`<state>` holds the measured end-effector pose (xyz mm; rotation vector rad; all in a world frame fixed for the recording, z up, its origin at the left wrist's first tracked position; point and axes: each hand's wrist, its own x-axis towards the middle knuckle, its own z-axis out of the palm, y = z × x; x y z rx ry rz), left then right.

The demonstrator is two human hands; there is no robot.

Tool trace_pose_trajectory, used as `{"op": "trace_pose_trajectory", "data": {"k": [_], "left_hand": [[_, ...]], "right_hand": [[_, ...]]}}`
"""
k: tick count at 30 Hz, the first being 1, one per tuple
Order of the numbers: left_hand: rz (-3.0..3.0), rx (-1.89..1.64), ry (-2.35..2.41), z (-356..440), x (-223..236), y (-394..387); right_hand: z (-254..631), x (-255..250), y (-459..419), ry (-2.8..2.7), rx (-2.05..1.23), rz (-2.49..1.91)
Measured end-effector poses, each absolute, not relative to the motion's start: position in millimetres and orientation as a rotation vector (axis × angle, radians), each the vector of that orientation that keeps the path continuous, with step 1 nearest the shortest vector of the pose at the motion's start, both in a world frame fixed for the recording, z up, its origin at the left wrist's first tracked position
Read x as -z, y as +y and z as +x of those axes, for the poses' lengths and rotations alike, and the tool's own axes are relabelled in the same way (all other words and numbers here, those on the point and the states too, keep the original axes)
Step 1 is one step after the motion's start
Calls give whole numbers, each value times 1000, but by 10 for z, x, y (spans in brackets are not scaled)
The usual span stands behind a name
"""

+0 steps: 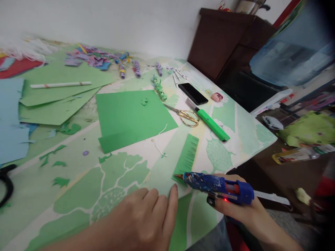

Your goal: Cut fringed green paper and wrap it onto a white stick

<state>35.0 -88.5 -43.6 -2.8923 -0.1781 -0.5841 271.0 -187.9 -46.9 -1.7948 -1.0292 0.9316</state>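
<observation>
My right hand (243,205) is wrapped round a blue hot glue gun (217,184), with a white glue stick (272,197) sticking out of its back and a red light glowing below. Its nozzle meets the near left end of a green paper strip (184,157), which is cut into a fringe along its right edge. My left hand (146,216) rests on the table with the index finger stretched out, its tip beside or on the strip's near end. The other fingers are bent, and nothing shows in them.
Beyond the strip lie a green paper sheet (131,118), gold-handled scissors (187,116), a green utility knife (213,124) and a phone (193,93). Curled paper rolls (137,69) and scraps (91,57) line the back. Black scissor handles (7,184) are at left.
</observation>
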Motion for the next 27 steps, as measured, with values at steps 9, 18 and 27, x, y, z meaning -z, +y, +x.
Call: {"op": "trace_pose_trajectory", "data": {"k": [9, 18, 27], "left_hand": [[-2922, 446, -205, 324, 443, -887], [-2929, 432, -177, 313, 452, -889], [-2948, 464, -195, 335, 439, -871]], "right_hand": [[2613, 376, -1842, -1127, -1009, -1760], [2742, 438, -1866, -1317, -1045, -1724], [2703, 416, -1855, -1334, -1072, -1694]]}}
